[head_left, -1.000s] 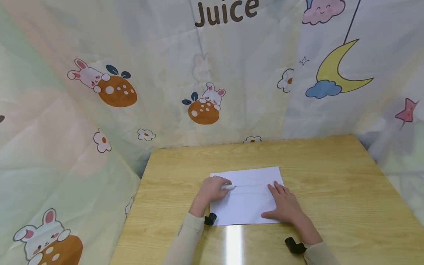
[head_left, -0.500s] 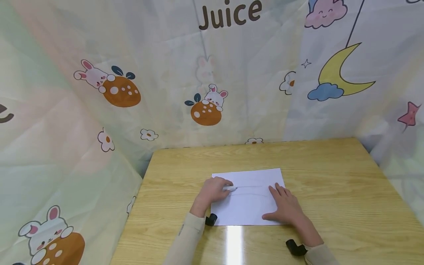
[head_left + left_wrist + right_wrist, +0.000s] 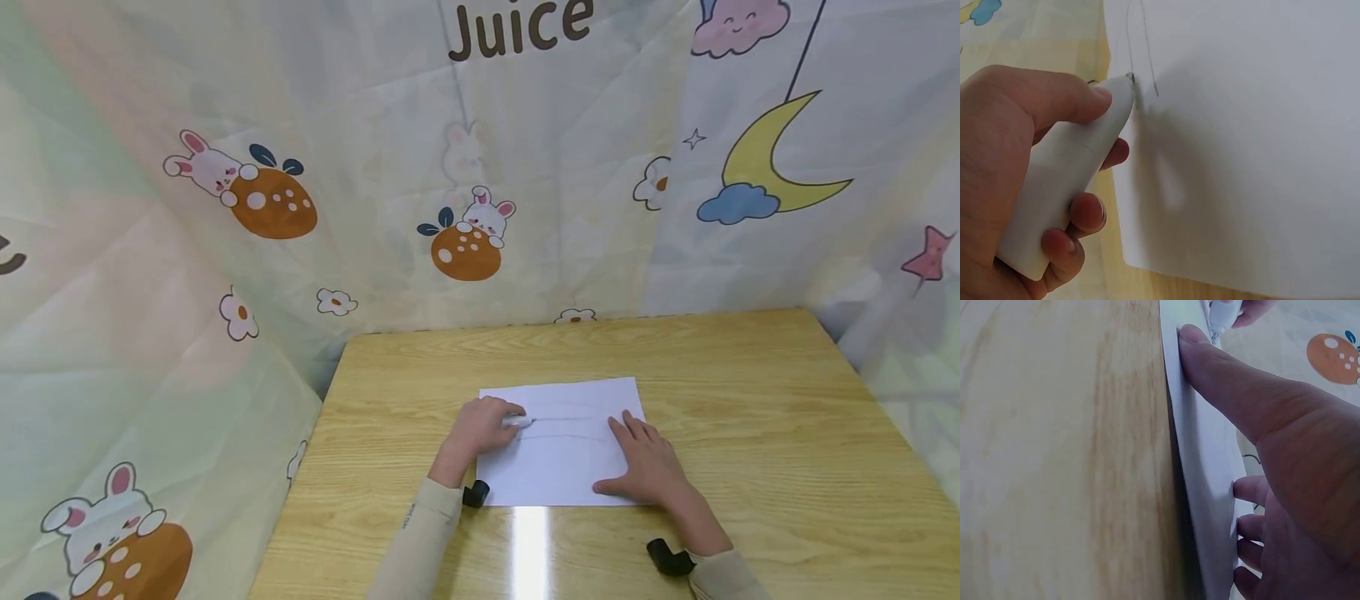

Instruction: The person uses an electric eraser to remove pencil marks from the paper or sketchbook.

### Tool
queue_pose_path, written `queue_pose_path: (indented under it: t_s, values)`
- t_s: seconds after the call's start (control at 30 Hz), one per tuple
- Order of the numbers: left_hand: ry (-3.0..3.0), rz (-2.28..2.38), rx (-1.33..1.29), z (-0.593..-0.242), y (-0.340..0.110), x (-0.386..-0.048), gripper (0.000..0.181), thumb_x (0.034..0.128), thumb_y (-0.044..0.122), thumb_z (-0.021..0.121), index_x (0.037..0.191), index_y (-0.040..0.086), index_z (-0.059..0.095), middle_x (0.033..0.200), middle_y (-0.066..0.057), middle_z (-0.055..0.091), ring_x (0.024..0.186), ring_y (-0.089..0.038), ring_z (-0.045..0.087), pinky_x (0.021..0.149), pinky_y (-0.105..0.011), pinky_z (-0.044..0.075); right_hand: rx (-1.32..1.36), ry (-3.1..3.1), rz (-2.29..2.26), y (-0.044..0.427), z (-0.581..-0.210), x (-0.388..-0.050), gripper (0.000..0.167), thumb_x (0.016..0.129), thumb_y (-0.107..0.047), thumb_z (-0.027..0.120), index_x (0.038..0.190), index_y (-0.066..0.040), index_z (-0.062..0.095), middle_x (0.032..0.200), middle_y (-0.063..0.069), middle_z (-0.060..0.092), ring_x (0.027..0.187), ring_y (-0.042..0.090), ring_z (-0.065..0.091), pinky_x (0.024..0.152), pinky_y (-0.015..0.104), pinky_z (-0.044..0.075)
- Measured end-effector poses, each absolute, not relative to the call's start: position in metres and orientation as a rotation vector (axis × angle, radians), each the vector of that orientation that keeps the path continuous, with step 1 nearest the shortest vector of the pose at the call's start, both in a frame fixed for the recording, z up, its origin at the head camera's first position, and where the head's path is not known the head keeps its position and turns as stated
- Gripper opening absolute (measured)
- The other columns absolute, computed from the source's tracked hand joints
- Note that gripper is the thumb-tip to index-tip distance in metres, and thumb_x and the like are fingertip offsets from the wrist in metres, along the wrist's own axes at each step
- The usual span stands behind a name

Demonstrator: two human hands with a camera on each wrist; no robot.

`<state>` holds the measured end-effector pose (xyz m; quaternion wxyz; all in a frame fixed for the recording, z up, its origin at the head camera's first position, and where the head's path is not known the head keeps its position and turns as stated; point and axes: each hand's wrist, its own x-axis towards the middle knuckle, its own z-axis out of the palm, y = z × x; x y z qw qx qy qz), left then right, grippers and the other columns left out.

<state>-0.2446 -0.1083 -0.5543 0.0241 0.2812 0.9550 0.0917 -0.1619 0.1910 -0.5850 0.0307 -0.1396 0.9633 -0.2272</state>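
My left hand (image 3: 478,429) holds a white correction pen (image 3: 516,422), a stout tapered body with a small metal tip. In the left wrist view the thumb lies along the top of the pen (image 3: 1063,172) and the fingers curl beneath it. Its tip is at the end of one of two thin grey lines on the white paper (image 3: 555,475); whether it touches cannot be told. My right hand (image 3: 648,467) rests spread on the right side of the sheet. In the right wrist view its thumb (image 3: 1229,378) lies near the paper's edge.
The paper lies on a light wooden table (image 3: 405,375) whose back edge meets a printed cloth backdrop (image 3: 570,208). A black camera part (image 3: 476,494) shows at the left wrist, and another black part (image 3: 667,558) at the right wrist.
The head view shifts slightly. Both hands, the pen and the paper stay in nearly the same places.
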Motion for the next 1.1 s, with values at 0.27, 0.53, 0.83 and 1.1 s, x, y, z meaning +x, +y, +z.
queue_pose_path:
  t_s: [0.27,0.53,0.83,1.1]
  values:
    - [2.867,0.319,0.838,-0.544,-0.11,-0.254,0.023,0.0887,0.032,0.067,0.11,0.029,0.075,0.103,0.013,0.07,0.077,-0.006,0.056,0.066,-0.027,0.044,-0.41,2.956,-0.735,0.186,-0.586,-0.161,0.114,0.063,-0.067,0.078,0.145,0.003,0.039,0.15,0.031,0.028,0.132,0.052,0.027,0.096,0.069,0.027]
    - [2.843,0.349,0.831,-0.543,-0.102,-0.258,0.024,0.0884,0.03,0.066,0.11,0.031,0.075,0.095,0.014,0.07,0.066,-0.007,0.049,0.058,-0.025,0.037,-0.401,2.978,-0.726,0.193,-0.586,-0.164,0.114,0.063,-0.067,0.078,0.145,0.002,0.039,0.15,0.03,0.027,0.132,0.052,0.027,0.095,0.07,0.027]
    - [2.899,0.27,0.827,-0.545,-0.104,-0.256,0.024,0.0873,0.028,0.067,0.109,0.032,0.075,0.099,0.014,0.07,0.074,-0.005,0.054,0.059,-0.025,0.041,-0.417,2.966,-0.721,0.192,-0.59,-0.163,0.115,0.063,-0.068,0.077,0.146,0.002,0.038,0.15,0.03,0.027,0.133,0.052,0.026,0.096,0.07,0.027]
    - [2.865,0.306,0.843,-0.544,-0.102,-0.256,0.023,0.088,0.03,0.068,0.11,0.03,0.075,0.097,0.013,0.071,0.069,-0.006,0.054,0.055,-0.025,0.039,-0.422,2.953,-0.718,0.192,-0.587,-0.164,0.115,0.063,-0.067,0.078,0.145,0.003,0.039,0.15,0.031,0.026,0.132,0.052,0.026,0.096,0.07,0.026]
